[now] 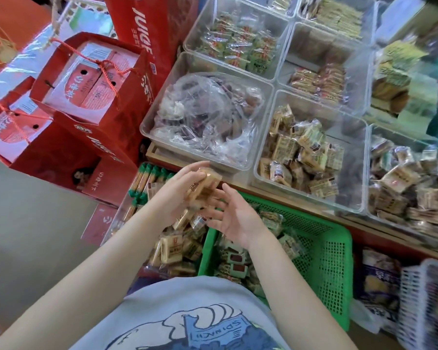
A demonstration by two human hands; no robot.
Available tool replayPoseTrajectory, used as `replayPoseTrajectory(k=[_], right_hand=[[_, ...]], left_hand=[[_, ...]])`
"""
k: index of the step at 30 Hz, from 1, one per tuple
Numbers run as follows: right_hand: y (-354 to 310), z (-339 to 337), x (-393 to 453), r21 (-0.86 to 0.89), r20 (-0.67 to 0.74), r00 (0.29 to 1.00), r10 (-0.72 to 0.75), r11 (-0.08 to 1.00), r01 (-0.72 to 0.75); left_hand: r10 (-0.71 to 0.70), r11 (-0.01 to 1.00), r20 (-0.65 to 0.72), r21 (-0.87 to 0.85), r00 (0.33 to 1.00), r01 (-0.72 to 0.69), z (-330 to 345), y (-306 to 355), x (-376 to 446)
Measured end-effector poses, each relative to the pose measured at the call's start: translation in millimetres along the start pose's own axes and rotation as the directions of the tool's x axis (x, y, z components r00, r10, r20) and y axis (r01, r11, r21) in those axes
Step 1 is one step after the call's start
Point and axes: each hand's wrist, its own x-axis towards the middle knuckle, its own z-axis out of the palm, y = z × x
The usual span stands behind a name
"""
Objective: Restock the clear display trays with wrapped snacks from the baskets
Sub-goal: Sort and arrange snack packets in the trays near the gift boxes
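My left hand [177, 190] grips a stack of tan wrapped snacks [204, 189] just below the shelf edge. Beside it, my right hand [234, 215] is open, palm toward the stack, fingertips close to the wrappers. Below the hands sits a clear bag of the same tan snacks [172, 248] and a green plastic basket [331, 258] holding more wrapped snacks. On the shelf, a clear tray [261, 157] holds similar tan snacks [304, 152]. The tray to its left [147, 127] holds a crumpled plastic bag of dark snacks.
More clear trays of wrapped snacks [238, 44] fill the shelf behind and to the right [410, 188]. Red juice gift boxes and bags [86, 102] stand at left. A white basket [425, 304] and a blue snack bag [377, 281] sit at lower right.
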Motion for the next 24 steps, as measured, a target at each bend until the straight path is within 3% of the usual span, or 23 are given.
replayPoseTrajectory(k=[4,7,9,11,14,17,20,24], right_hand=[[-13.5,-14.0,-8.1,-0.05,0.154,0.984,-0.095,0.993,0.103],[-20.0,-23.2,-10.9,-0.148,0.184,0.976,-0.117,0.978,0.145],[-28.4,-28.5,-13.7,-0.22,0.097,0.984,-0.15,0.961,0.169],[-44.7,-38.8,-17.6,-0.274,-0.073,0.962,-0.263,0.933,0.234],[-86.3,-66.0,-22.1,-0.174,-0.424,0.8,-0.425,0.905,0.389],[-129.5,-95.6,-15.1,-0.005,-0.691,0.632,-0.35,0.877,0.481],[-150.9,-107.8,-3.1,0.143,-0.741,0.626,-0.242,0.854,0.5],[-141.9,-98.4,-6.1,0.169,-0.726,0.624,-0.287,0.806,0.567]], left_hand=[[0.047,0.99,0.149,-0.139,0.988,-0.026,19.7,9.1,4.8],[0.042,0.989,0.205,-0.147,0.978,-0.012,28.4,7.1,9.7],[0.012,0.998,0.145,-0.058,0.989,-0.003,32.1,5.8,17.5],[-0.05,0.998,-0.032,0.044,0.998,0.051,33.0,4.8,26.5],[-0.122,0.968,-0.266,0.179,0.956,0.173,20.0,-1.9,33.8],[-0.132,0.931,-0.345,0.278,0.929,0.235,6.0,-12.9,36.3],[-0.124,0.912,-0.386,0.32,0.914,0.258,5.9,-20.9,38.6],[-0.037,0.8,-0.363,0.548,0.931,0.246,3.5,-36.7,48.5]])
